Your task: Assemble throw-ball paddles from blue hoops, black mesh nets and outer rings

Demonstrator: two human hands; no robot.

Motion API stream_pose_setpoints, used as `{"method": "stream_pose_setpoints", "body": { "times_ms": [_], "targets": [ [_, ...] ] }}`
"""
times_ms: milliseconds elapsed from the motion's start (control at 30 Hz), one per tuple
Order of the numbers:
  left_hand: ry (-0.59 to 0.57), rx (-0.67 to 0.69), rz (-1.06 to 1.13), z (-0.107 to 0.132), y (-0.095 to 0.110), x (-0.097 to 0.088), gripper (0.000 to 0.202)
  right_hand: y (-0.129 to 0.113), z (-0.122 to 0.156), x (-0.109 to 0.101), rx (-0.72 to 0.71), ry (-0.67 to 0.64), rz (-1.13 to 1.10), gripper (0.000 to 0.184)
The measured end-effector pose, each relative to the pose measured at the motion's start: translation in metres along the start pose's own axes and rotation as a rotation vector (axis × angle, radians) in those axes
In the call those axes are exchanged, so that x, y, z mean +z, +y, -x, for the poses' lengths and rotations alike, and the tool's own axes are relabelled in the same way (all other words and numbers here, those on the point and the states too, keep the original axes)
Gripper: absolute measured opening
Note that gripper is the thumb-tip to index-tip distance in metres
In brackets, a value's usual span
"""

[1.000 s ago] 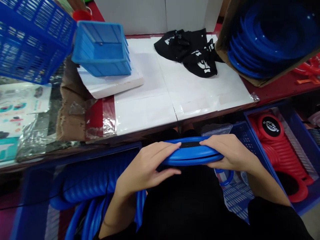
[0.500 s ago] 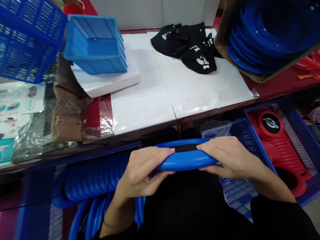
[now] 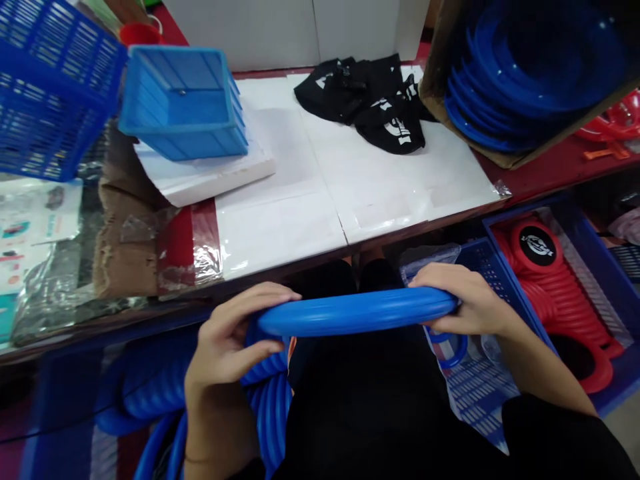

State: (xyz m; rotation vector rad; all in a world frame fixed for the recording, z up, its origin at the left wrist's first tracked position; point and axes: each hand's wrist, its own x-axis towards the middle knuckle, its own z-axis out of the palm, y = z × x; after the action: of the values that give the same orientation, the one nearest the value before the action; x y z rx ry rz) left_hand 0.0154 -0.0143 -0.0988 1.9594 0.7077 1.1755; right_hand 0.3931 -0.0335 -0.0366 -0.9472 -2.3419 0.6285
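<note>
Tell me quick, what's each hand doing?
Left hand: closed on the blue ring's left end.
Right hand: closed on its right end.

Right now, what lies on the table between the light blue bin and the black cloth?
In the head view, only bare white sheet lies between the light blue bin and the black cloth.

The disc lies at the 6 o'clock edge of the bench, held between the left hand at 9 o'clock and the right hand at 3 o'clock. On the bench: small bin at 10 o'clock, cloth pieces at 12 o'clock, carton of discs at 2 o'clock.
</note>
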Motion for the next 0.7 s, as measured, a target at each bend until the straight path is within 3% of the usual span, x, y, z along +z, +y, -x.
{"method": "stream_pose_setpoints", "body": {
  "times_ms": [133, 267, 400, 500, 600, 700],
  "targets": [
    [-0.193, 0.032, -0.185, -0.02, 0.019, 0.024, 0.043, -0.001, -0.001, 0.014, -0.055, -0.04, 0.086, 0.037],
    [-0.169, 0.13, -0.237, -0.025, 0.027, 0.041, 0.039, -0.006, -0.003, 0.012, -0.107, -0.053, 0.078, 0.046],
    [-0.085, 0.175, -0.155, -0.014, 0.021, 0.04, 0.039, -0.005, 0.002, 0.003, -0.083, -0.082, -0.001, 0.057],
    [-0.013, 0.173, -0.021, -0.007, 0.014, 0.034, 0.04, -0.001, 0.01, 0.002, -0.071, -0.026, -0.05, 0.049],
    [-0.093, 0.076, 0.003, -0.008, 0.015, 0.029, 0.037, 0.0, 0.015, 0.007, -0.077, 0.041, -0.015, 0.042],
    [-0.233, 0.035, -0.169, -0.019, 0.024, 0.031, 0.039, -0.003, 0.013, 0.013, -0.081, 0.045, 0.073, 0.042]
  ]
}}
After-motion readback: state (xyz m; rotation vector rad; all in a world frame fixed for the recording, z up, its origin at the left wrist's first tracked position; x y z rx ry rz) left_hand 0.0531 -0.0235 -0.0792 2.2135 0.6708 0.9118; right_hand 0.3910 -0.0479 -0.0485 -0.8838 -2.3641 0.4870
